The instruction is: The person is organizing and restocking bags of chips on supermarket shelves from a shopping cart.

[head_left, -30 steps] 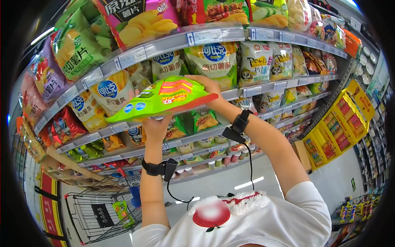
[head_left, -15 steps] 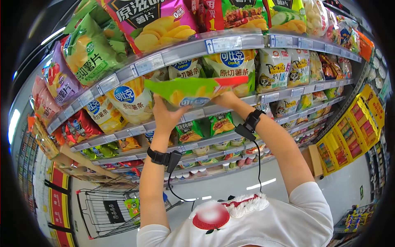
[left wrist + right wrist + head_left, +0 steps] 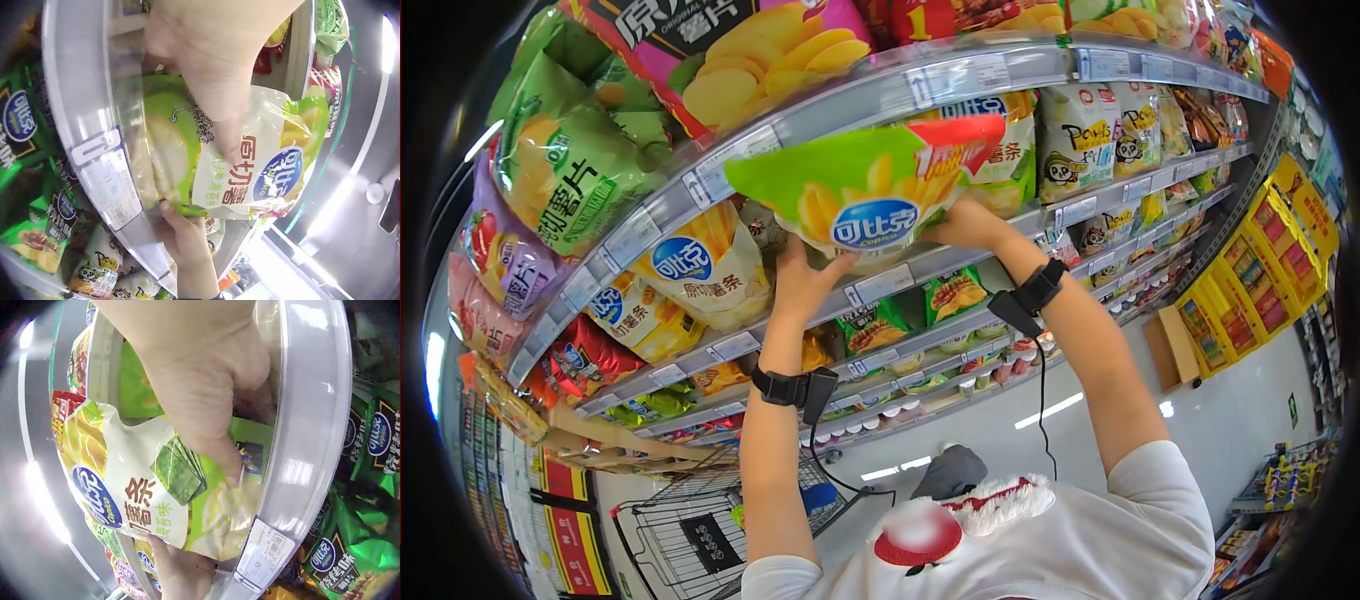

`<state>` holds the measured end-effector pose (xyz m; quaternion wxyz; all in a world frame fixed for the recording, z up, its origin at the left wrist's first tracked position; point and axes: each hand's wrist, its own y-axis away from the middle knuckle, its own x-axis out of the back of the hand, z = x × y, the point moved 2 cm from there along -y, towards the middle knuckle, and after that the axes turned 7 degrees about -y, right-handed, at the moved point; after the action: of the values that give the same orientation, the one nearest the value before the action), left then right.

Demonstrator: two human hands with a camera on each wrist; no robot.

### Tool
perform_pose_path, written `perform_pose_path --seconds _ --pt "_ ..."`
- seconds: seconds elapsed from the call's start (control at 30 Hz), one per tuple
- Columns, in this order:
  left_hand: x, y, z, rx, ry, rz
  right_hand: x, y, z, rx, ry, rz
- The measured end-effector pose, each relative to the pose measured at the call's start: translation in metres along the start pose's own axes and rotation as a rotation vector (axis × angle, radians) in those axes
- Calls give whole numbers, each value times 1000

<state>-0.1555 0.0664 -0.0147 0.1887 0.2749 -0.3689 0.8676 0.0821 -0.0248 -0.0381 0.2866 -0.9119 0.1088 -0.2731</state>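
Note:
Both hands hold a green and white bag of potato snacks at the front of a shelf, its front with a blue oval logo facing me. The left hand grips its lower left side, and the right hand grips its lower right side. In the left wrist view, the left thumb presses on the bag's front. The right thumb lies on the front too in the right wrist view. The other fingers are mostly hidden by the bag, which stands tilted with its red-cornered top toward me.
White and yellow snack bags stand left of the held bag, panda-printed bags right. A shelf edge with price tags runs below; another shelf overhangs. A shopping cart is at lower left, a yellow display at right.
The bag was tipped flat with its printed red panel up; it has swung upright so its front shows. Both hands have turned with it and moved a little right in view.

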Motion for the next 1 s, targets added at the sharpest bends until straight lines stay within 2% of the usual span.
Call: perform_pose_path --seconds 0.13,0.23,0.27,0.3,0.37,0.4,0.5,0.53,0.6,0.67,0.7,0.73,0.83,0.93,1.0 --pt "1 -5 0 30 -48 -45 -1 -5 -2 -40 103 -15" --pt "1 1 -3 151 -262 -93 8 -11 -24 -476 284 -284" --pt "5 -2 2 160 -233 -133 5 -7 -6 -241 156 -176" --pt "8 -6 5 136 -140 -156 6 -8 -5 -220 116 -179" --pt "9 -14 -4 189 -111 -316 9 -6 -6 -192 38 -198" --pt "6 -15 -8 156 -51 -299 13 -6 -25 -324 -174 -182" --pt "1 -12 -12 84 84 -245 11 -5 -38 -164 -334 -63" --pt "1 -11 -11 71 103 -218 10 -4 -55 31 -234 62" --pt "-1 -11 -15 90 118 -231 16 -4 -93 41 -149 280" --pt "-1 -5 -16 106 78 -215 18 -1 -108 206 35 489" --pt "-1 -6 -14 107 59 -201 19 0 -115 372 182 588" --pt "0 -6 -8 28 119 -120 22 -1 -123 533 335 681" --pt "-2 -4 -9 55 56 -121 18 -8 -166 606 812 614" --pt "-7 0 -18 28 -12 -85 1 -17 -169 516 820 355" --pt "-6 4 -17 6 -30 -55 -2 -15 -164 493 824 355"
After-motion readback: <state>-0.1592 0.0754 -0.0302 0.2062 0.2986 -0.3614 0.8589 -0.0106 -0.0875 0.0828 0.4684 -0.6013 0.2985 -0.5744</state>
